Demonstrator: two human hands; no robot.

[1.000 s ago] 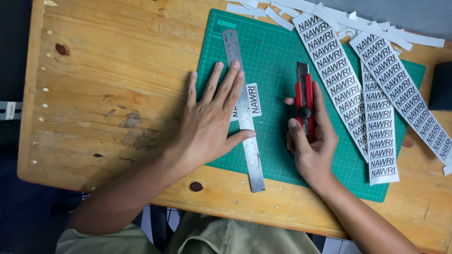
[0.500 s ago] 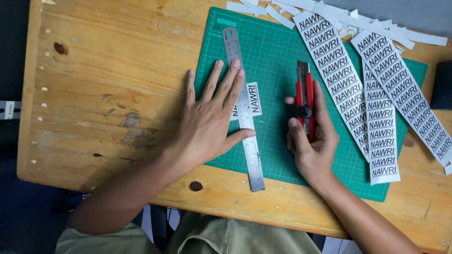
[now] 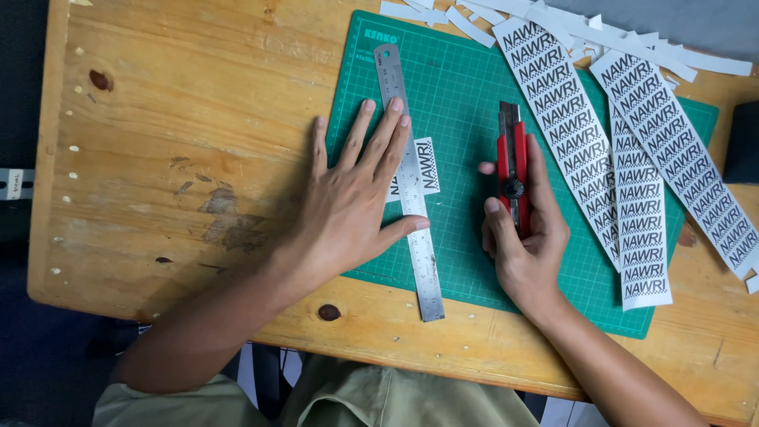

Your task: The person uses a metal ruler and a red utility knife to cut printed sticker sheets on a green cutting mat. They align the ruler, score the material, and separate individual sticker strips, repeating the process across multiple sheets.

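Observation:
My left hand (image 3: 352, 207) lies flat with fingers spread on a steel ruler (image 3: 410, 182), pressing it onto a small printed white label (image 3: 428, 164) on the green cutting mat (image 3: 466, 95). The label pokes out from under the ruler's right side. My right hand (image 3: 523, 237) grips a red utility knife (image 3: 511, 162) just right of the ruler. The knife lies along the mat with its tip pointing away from me, thumb on its black wheel.
Three long strips of printed labels (image 3: 571, 126) lie across the mat's right side. Thin white paper offcuts (image 3: 474, 20) are scattered along the far edge. The mat rests on a worn wooden table (image 3: 174, 142). A dark object (image 3: 743, 142) sits at the right edge.

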